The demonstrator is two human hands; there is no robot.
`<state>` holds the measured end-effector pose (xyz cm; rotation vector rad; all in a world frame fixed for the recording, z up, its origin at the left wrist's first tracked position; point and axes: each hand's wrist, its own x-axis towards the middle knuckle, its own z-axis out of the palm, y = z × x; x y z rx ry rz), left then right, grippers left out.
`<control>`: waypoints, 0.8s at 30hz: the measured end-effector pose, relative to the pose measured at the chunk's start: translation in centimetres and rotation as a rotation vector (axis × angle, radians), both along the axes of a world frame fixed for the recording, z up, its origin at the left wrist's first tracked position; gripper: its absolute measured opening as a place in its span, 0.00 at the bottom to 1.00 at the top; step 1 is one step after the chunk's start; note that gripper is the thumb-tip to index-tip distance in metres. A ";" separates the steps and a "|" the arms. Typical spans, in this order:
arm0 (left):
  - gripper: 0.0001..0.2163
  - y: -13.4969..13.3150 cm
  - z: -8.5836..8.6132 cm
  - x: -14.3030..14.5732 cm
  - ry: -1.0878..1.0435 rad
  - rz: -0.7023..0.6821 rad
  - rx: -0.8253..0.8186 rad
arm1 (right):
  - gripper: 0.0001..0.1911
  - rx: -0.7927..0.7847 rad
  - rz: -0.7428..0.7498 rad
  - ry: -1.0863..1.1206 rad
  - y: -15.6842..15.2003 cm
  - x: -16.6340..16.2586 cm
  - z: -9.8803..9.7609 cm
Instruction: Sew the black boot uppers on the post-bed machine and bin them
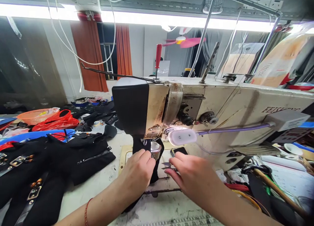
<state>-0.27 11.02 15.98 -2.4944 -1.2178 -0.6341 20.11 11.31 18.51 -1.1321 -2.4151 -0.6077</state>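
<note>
My left hand is closed on a piece of black fabric at the needle end of an industrial sewing machine. The fabric curves around the shiny metal part under the machine head, and my fingertips are partly hidden against it. Just to the right, my right hand grips a pair of thread snips, whose pointed metal blades stick out leftward toward the fabric. Both hands are low over the machine bed.
Black fabric pieces with buckles lie on the left. Behind them are an orange basket and a red plastic bag. A lamp hangs close above my right hand. A wooden-handled tool and clutter fill the right side.
</note>
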 end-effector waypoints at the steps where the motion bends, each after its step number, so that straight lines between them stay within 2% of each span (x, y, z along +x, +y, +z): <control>1: 0.10 -0.1 0.1 0.1 -0.002 -0.002 0.000 | 0.19 0.018 0.018 0.001 0.0 -0.7 -0.2; 4: 0.10 -0.3 0.4 0.1 -0.006 -0.011 -0.003 | 0.18 0.067 0.057 0.011 0.4 -2.0 -0.7; 7: 0.10 0.2 0.3 -0.1 -0.054 0.003 -0.017 | 0.20 0.107 0.026 0.042 0.9 -1.9 -0.8; 13: 0.10 3.6 -1.3 0.3 -0.424 0.233 0.084 | 0.24 0.103 -0.045 0.105 0.7 0.0 -0.8; 16: 0.10 4.6 -2.3 0.8 -0.533 0.239 0.182 | 0.25 0.097 -0.080 0.128 0.5 0.8 -1.7; 20: 0.10 4.9 -3.0 1.0 -0.575 0.227 0.265 | 0.25 0.081 -0.111 0.143 0.2 1.7 -3.4; 24: 0.10 5.4 -3.5 1.0 -0.580 0.206 0.329 | 0.20 -0.017 -0.159 0.121 0.2 2.8 -5.2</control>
